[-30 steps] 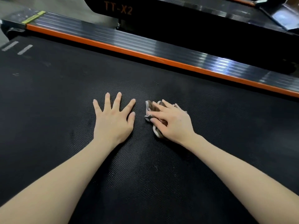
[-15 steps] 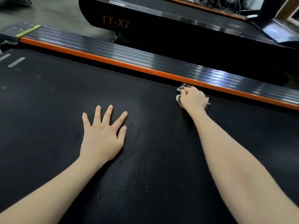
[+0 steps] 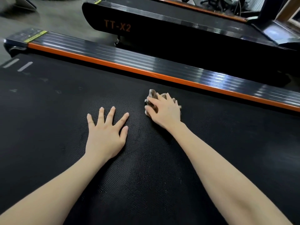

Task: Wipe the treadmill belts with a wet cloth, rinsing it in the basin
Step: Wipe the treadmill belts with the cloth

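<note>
Orange lettering "TT-X2" (image 3: 117,27) stands on the black side panel of the neighbouring treadmill (image 3: 178,36) at eleven o'clock, while the yellow sticker (image 3: 35,36) on the near side rail (image 3: 146,62) at ten o'clock is too blurred to read.

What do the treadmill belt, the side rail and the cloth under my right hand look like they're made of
Belt: probably rubber or PVC, matte black; its fine dimpled texture suggests so. Side rail: glossy ribbed plastic or metal, judging by bright reflections, with an orange strip. Cloth: soft fabric, brown and pale, crumpled into folds under the right hand.
</note>
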